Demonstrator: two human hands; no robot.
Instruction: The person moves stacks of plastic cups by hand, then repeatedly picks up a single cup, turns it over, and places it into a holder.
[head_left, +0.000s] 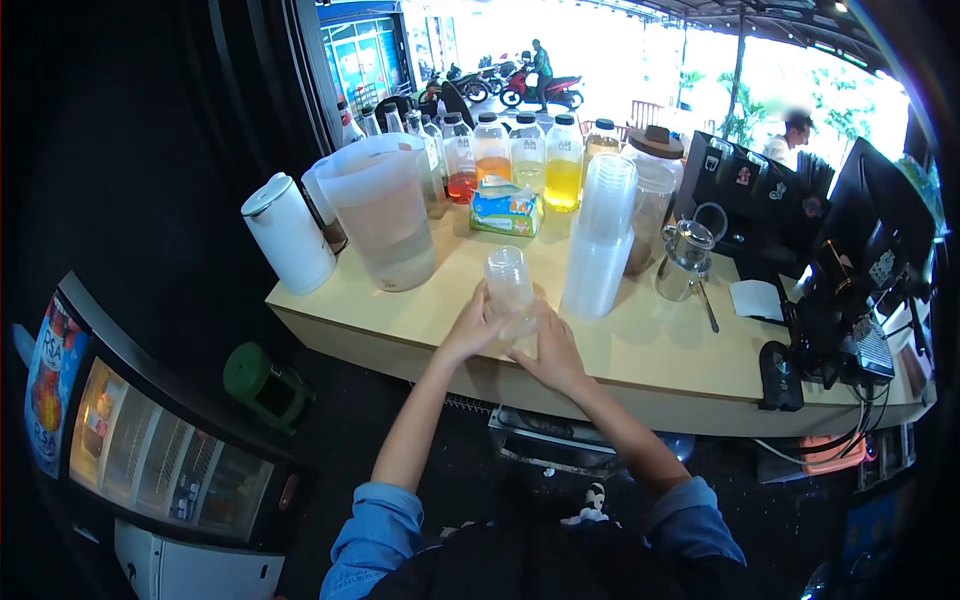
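Note:
At the front edge of the counter I hold a clear plastic cup [508, 278], perhaps several nested together, tilted with the far end raised. My left hand [474, 325] closes on its left side. Around its lower right side curls my right hand [553, 348], with the thumb near the counter's edge. Just to the right stands a tall stack of clear plastic cups [598, 255]. A large translucent pitcher [385, 225] with clear liquid is to the left. Beyond my hands sits a tissue pack [505, 212].
Several bottles of coloured liquid [563, 175] line the back of the wooden counter [455, 345]. A white jug [288, 235] stands at the left end. To the right are a glass press pot [685, 262], a spoon [709, 308], monitors [745, 190] and cables. A display fridge [165, 440] stands lower left.

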